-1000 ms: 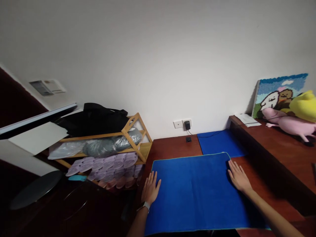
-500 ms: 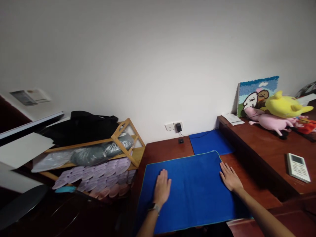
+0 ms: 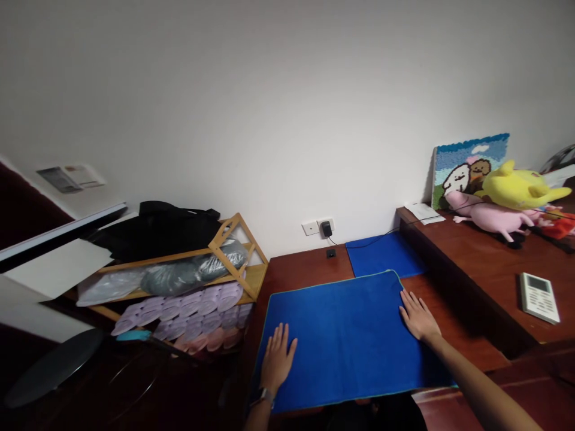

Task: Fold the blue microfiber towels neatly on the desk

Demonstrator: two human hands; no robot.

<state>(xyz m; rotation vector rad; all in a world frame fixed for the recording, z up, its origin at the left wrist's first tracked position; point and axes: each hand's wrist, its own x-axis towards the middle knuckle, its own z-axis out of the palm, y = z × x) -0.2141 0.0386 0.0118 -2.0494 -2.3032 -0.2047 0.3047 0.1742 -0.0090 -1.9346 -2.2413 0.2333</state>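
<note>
A blue microfibre towel (image 3: pixel 345 341) with a thin green edge lies flat on a reddish-brown wooden desk (image 3: pixel 309 263). My left hand (image 3: pixel 277 359) rests palm down on its left part, fingers spread, with a wristwatch (image 3: pixel 262 396) on the wrist. My right hand (image 3: pixel 417 317) lies flat on the towel's right edge, partly on the wood. Neither hand holds anything. The towel's near edge runs close to the desk's front.
A second blue cloth (image 3: pixel 384 254) lies beyond the towel against the wall, below a wall socket with a black plug (image 3: pixel 326 228). To the right, a raised wooden shelf (image 3: pixel 467 281) bears plush toys (image 3: pixel 516 191) and a white remote (image 3: pixel 539 297). A bamboo rack (image 3: pixel 233 263) of stored items stands left.
My left hand has slid toward me and left across the towel. The view has shifted slightly, while my right hand stays at the towel's right edge.
</note>
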